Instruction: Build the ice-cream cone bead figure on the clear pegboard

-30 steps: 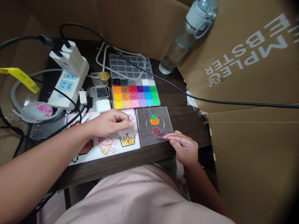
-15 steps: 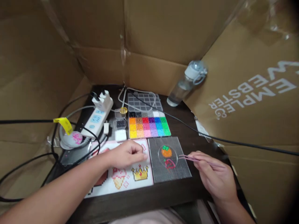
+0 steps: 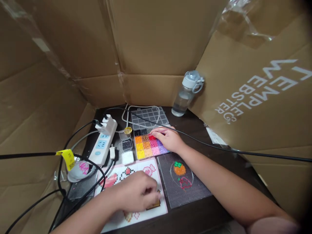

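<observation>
My right hand (image 3: 168,139) reaches over the bead box (image 3: 140,154), its fingers closed around pink tweezers (image 3: 162,131). The tips are near the red and brown compartments; whether a bead is between them is too small to tell. My left hand (image 3: 140,191) lies curled on the printed pattern sheet (image 3: 136,164), covering most of the crown picture. I see nothing in its fingers. A clear pegboard (image 3: 172,195) to the right of the sheet bears an orange bead fruit with green leaves (image 3: 179,169) and a red-pink bead outline (image 3: 185,183).
A white power strip (image 3: 102,143) with plugs and looping black cables stands at the left. Small boxes of black beads (image 3: 126,144) and white beads (image 3: 127,158) sit beside the bead box. A water bottle (image 3: 184,99) stands at the back. A black cable (image 3: 207,141) crosses above my right wrist; cardboard walls surround the table.
My right hand has moved from beside the pegboard up and left to the bead box, still holding the tweezers. My left hand stays on the sheet. The camera view has shifted.
</observation>
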### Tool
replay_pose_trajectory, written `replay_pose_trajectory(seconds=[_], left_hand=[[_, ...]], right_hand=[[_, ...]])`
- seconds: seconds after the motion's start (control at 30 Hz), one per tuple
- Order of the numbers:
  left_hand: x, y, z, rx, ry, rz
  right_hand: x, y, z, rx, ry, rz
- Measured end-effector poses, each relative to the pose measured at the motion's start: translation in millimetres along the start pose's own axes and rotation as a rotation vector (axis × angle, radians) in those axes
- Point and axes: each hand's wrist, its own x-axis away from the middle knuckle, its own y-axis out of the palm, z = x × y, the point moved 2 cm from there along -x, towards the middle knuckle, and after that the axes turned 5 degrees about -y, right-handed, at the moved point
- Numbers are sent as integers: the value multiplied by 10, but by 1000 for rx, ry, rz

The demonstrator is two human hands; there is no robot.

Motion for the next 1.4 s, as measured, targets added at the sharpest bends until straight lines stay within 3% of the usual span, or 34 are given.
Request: replay_pose_trajectory(seconds=[0.2, 0.43, 0.73, 0.97, 1.07, 1.23, 1.4], left_hand=[[3, 56, 3, -110, 72, 4], [-11, 56, -43, -111, 53, 10], [61, -46, -14, 68, 0, -144], [72, -82, 20, -73, -12, -132], [68, -69, 19, -26, 33, -81], [52, -120, -2, -65, 77, 204], [12, -126, -52, -361, -23, 195]], right_hand=[[10, 14, 101, 42, 12, 6], [-7, 35, 169, 102, 23, 15], [-10, 26, 143, 51, 42, 16], [-15, 22, 138, 54, 30, 13], [-15, 29, 126, 71, 36, -7], [-7, 56, 124, 32, 41, 22], [7, 85, 138, 31, 83, 44]])
